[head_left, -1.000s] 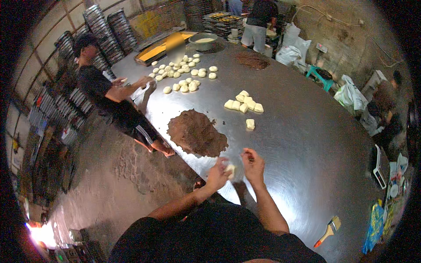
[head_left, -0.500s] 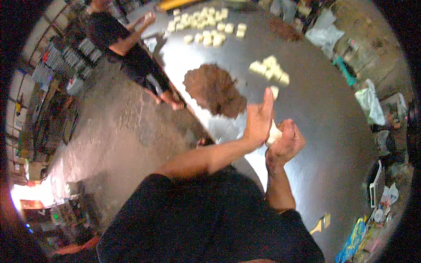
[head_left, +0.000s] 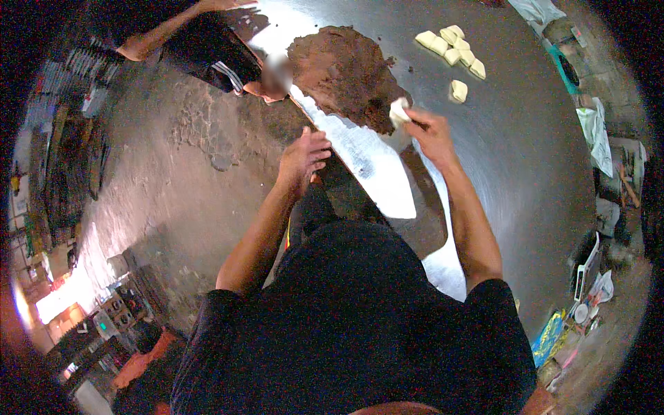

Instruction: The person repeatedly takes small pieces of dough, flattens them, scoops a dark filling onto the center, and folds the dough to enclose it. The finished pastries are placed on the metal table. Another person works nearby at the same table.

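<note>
Your right hand (head_left: 430, 135) has its grip pinched on a dough piece (head_left: 399, 112) beside the brown heap (head_left: 342, 72); whether they touch is unclear. Your left hand (head_left: 304, 159), grip loose and empty, hangs near the bench (head_left: 539, 207) edge. Fingertip pressure alone could tear or drop soft dough.

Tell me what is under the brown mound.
The brown mound sits on the metal table; bare tabletop shows beside it, but whatever lies directly beneath is covered and cannot be seen.
</note>
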### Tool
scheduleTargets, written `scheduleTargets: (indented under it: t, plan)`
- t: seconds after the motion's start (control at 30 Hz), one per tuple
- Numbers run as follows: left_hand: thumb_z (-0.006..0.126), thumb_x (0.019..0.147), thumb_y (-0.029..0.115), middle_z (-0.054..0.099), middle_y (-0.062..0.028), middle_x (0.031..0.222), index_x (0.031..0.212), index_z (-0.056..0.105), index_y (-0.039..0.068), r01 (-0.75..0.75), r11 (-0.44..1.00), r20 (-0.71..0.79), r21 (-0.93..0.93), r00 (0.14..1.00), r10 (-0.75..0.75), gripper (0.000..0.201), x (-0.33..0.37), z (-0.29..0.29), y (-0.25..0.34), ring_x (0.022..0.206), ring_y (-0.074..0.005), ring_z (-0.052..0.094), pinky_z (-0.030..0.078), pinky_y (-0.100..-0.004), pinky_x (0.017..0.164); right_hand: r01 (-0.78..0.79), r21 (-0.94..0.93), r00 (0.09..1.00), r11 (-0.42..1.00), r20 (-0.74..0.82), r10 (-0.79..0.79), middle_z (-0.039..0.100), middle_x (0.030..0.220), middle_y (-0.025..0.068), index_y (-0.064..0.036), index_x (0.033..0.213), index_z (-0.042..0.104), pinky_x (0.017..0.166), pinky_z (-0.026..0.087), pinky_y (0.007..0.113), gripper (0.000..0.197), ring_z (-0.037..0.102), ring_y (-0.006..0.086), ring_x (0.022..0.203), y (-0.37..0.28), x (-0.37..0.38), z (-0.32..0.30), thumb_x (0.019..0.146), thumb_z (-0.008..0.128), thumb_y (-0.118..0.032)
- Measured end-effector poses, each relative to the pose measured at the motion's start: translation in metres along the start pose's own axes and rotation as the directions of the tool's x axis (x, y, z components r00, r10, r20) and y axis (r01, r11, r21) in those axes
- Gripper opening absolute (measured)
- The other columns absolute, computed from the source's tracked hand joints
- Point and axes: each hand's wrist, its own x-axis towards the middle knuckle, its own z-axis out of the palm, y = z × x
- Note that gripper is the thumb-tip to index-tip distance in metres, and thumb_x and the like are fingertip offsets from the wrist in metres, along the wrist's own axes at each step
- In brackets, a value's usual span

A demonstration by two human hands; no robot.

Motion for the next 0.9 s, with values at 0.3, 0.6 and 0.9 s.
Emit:
scheduleTargets:
  t: [0.3, 0.6, 0.9]
  plan:
    - [0.049, 0.095, 0.051, 0.069, -0.0081, 0.093, 0.105, 0.064, 0.003, 0.006, 1.0, 0.147, 0.027, 0.989, -0.01, 0.051, 0.004, -0.024, -0.025, 0.078, -0.0166, 0.063, 0.049, -0.0291, 0.067, 0.391, -0.645, 0.905, 0.656, 0.141, -0.401, 0.066, 0.1, 0.0178, -0.0071, 0.097, 0.066, 0.086, 0.049, 0.048, 0.023, 0.062, 0.037, 0.095, 0.005, 0.079, 0.039, 0.076, 0.057, -0.011]
    - [0.055, 0.095, 0.035, 0.068, -0.0104, 0.095, 0.107, 0.061, 0.0, -0.1, 0.995, 0.062, -0.022, 0.993, 0.101, 0.038, -0.015, 0.025, 0.001, 0.081, -0.0197, 0.065, 0.054, -0.0323, 0.072, -0.102, 0.221, 0.992, 0.97, 0.101, 0.081, 0.069, 0.085, 0.0021, -0.0053, 0.094, 0.068, 0.071, 0.052, 0.035, 0.021, 0.062, 0.014, 0.074, 0.048, 0.0, 0.034, 0.084, 0.07, -0.024]
    - [0.047, 0.093, 0.057, 0.061, -0.009, 0.116, 0.126, 0.052, 0.007, 0.233, 0.972, 0.676, -0.032, 0.722, -0.151, 0.06, -0.014, 0.126, 0.05, 0.096, -0.0234, 0.065, 0.055, -0.0421, 0.081, -0.112, 0.865, 0.994, 0.49, 0.094, 0.063, 0.066, 0.099, 0.0075, -0.0055, 0.113, 0.059, 0.078, 0.053, 0.035, 0.035, 0.063, 0.0191, 0.083, 0.029, -0.045, 0.015, 0.094, 0.058, -0.035]
